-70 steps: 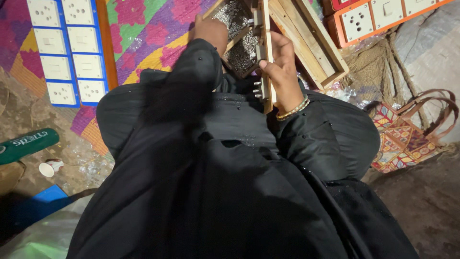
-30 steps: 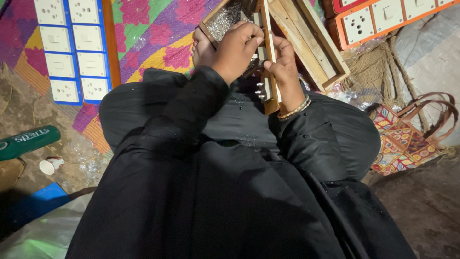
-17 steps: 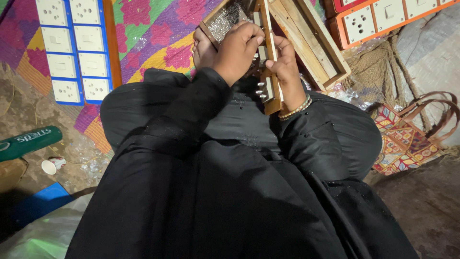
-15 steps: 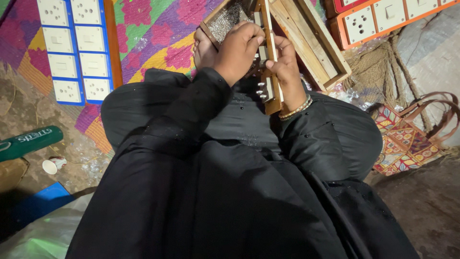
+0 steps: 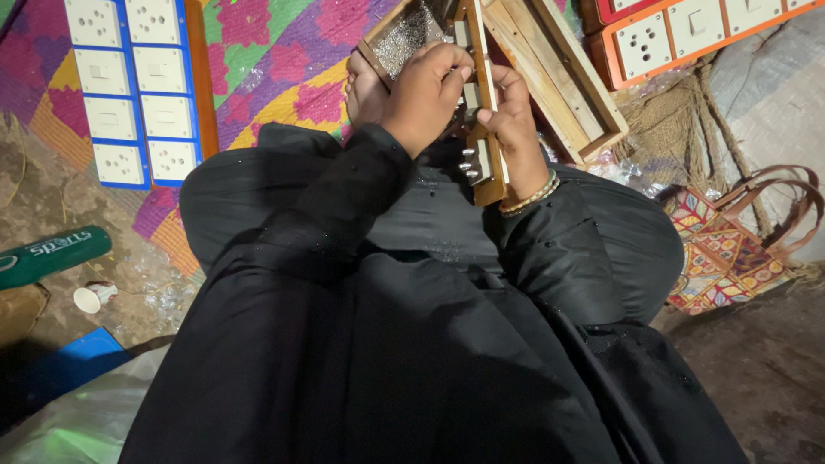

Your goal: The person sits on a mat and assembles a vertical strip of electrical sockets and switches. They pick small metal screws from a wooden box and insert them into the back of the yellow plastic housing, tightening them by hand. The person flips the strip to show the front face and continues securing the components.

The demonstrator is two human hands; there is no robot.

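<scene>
I sit in black clothes with a narrow wooden board [image 5: 488, 176] held upright over my lap; small white switch parts and metal pins are fitted to it. My right hand [image 5: 516, 129], with a beaded bracelet at the wrist, grips the board from the right side. My left hand [image 5: 425, 90] is curled over the board's upper part, its fingertips pressed against the face. Whether it pinches a small piece there is hidden. Just behind my hands lies a wooden tray [image 5: 404, 39] of tiny silvery metal bits.
An open wooden frame [image 5: 559, 77] lies on a bright woven mat [image 5: 275, 60]. On the left is a blue panel of white switches and sockets [image 5: 129, 94], at top right an orange one [image 5: 687, 34]. A patterned bag [image 5: 739, 249], a green cylinder [image 5: 51, 253] and a small cup [image 5: 86, 299] sit nearby.
My left hand was stretched toward the tray of metal bits; it has come back onto the board's upper part. My right hand has kept its grip.
</scene>
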